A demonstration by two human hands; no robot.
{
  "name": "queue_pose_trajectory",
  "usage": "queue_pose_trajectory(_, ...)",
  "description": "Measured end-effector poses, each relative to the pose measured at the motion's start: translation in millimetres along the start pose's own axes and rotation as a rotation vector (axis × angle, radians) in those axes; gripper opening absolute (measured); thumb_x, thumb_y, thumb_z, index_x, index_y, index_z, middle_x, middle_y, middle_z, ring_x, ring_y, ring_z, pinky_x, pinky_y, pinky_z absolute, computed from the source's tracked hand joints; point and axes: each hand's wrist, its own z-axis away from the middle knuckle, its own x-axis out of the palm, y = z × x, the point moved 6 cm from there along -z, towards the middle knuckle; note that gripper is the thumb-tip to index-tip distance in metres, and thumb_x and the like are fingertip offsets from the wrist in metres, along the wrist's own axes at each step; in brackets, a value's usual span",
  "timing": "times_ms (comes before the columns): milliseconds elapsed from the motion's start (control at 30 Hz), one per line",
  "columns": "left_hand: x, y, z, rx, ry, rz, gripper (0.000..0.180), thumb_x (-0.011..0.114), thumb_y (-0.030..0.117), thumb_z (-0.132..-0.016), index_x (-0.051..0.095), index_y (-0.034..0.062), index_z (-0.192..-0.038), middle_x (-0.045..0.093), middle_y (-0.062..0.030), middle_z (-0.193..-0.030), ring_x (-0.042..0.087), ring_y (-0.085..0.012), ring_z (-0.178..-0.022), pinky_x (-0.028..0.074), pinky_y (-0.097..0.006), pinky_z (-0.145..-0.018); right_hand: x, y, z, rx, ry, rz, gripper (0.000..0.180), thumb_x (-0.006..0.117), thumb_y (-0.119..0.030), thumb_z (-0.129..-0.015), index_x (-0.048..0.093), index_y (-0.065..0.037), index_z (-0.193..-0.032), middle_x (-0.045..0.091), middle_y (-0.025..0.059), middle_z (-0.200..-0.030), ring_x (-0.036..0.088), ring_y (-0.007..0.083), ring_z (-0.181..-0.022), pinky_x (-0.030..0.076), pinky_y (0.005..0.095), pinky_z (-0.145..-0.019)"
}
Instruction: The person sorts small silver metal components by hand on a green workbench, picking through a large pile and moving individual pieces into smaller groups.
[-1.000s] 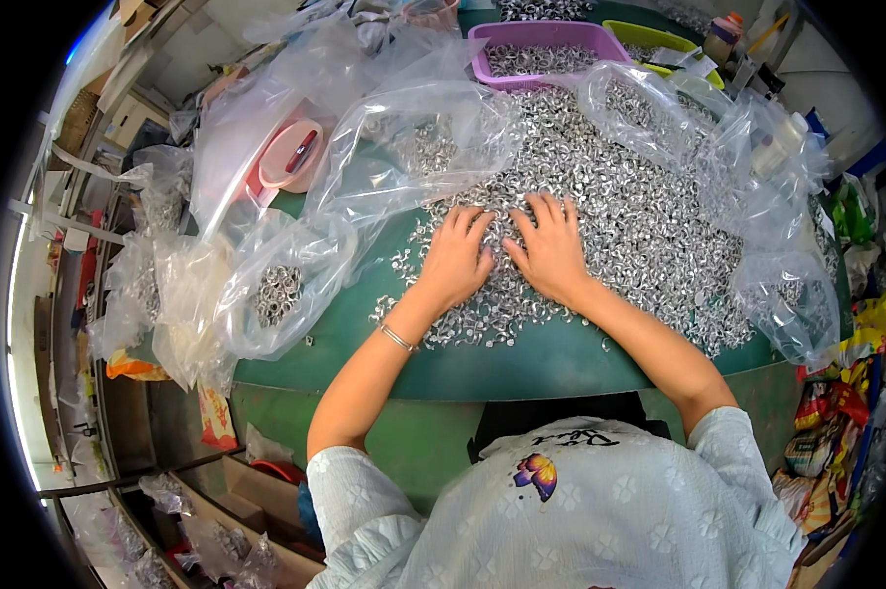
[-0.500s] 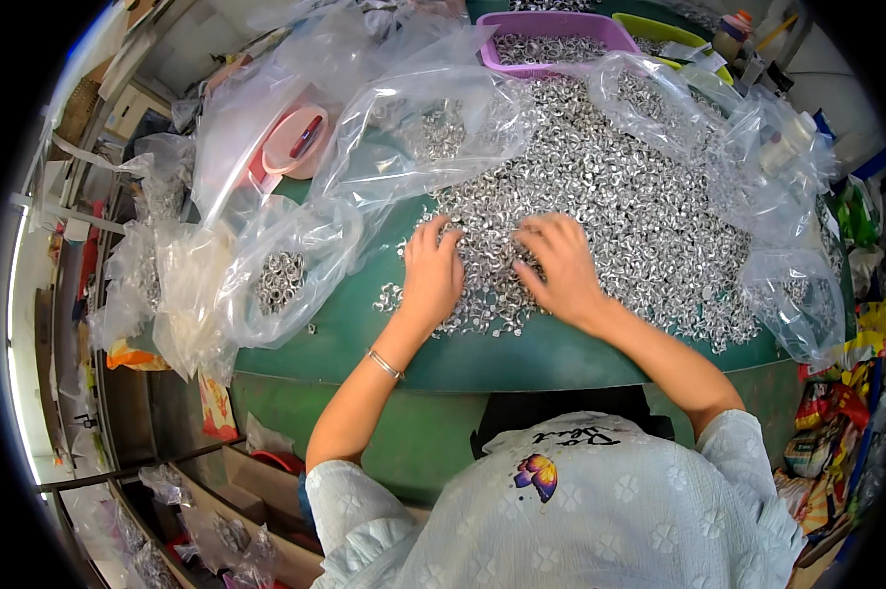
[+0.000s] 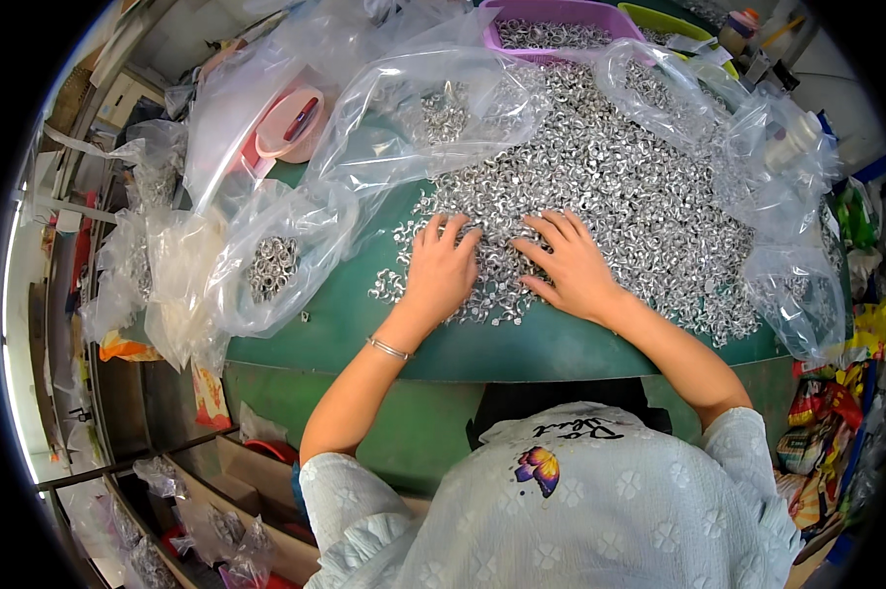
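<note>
A wide heap of small, shiny silver ring-like metal pieces (image 3: pixel 629 216) covers the middle and right of the green table (image 3: pixel 364 334). My left hand (image 3: pixel 442 270) rests palm down on the heap's near left edge, fingers parted over the pieces. To its right, my right hand (image 3: pixel 573 273) lies on the heap with fingers spread and the thumb pointing toward the left hand. Neither hand visibly grips a piece, though the undersides of both are hidden. Loose pieces lie around and between the hands.
Clear plastic bags holding similar pieces lie left (image 3: pixel 276 265), behind (image 3: pixel 433 118) and right (image 3: pixel 796 294). A purple basket (image 3: pixel 561 12) of pieces stands at the back. A pink tub (image 3: pixel 291 123) with a red pen sits far left. Cardboard compartments (image 3: pixel 237 471) are below left.
My left hand has shifted slightly right, and its fingers look more parted. My right hand has turned a little, its fingers now spread farther apart. The pieces between the hands have shifted slightly.
</note>
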Motion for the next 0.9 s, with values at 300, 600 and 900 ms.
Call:
queue_pose_trajectory(300,-2,-17,20,-0.278,0.057,-0.046,0.038,0.06,0.011,-0.086,0.057,0.0075,-0.124,0.045,-0.0186,-0.135,0.041,-0.0388,-0.127,0.032,-0.053,-0.105,-18,19,20,0.058,0.092,-0.256,0.035,0.07,-0.02,-0.081,0.059,-0.008,-0.112,0.054,0.0109,-0.122,0.047,0.0339,-0.122,0.034,0.048,-0.108)
queue_pose_trajectory(600,14,28,14,-0.138,-0.104,0.008,0.045,0.061,0.011,-0.088,0.05,0.0019,-0.131,0.044,-0.0179,-0.141,0.04,-0.0392,-0.129,0.034,-0.05,-0.107,22,7,-42,-0.052,-0.044,-0.012,0.049,0.064,-0.038,-0.087,0.057,-0.007,-0.124,0.047,0.0158,-0.137,0.038,0.0354,-0.133,0.027,0.0495,-0.112)
queue_pose_trajectory(900,-13,18,47,-0.179,0.032,0.281,0.043,0.062,0.004,-0.084,0.054,0.0011,-0.126,0.046,-0.0192,-0.138,0.042,-0.0388,-0.128,0.036,-0.048,-0.105,-2,4,11,-0.034,-0.137,-0.027,0.041,0.067,-0.03,-0.085,0.058,-0.008,-0.117,0.048,0.0138,-0.134,0.037,0.0352,-0.134,0.029,0.0525,-0.11)
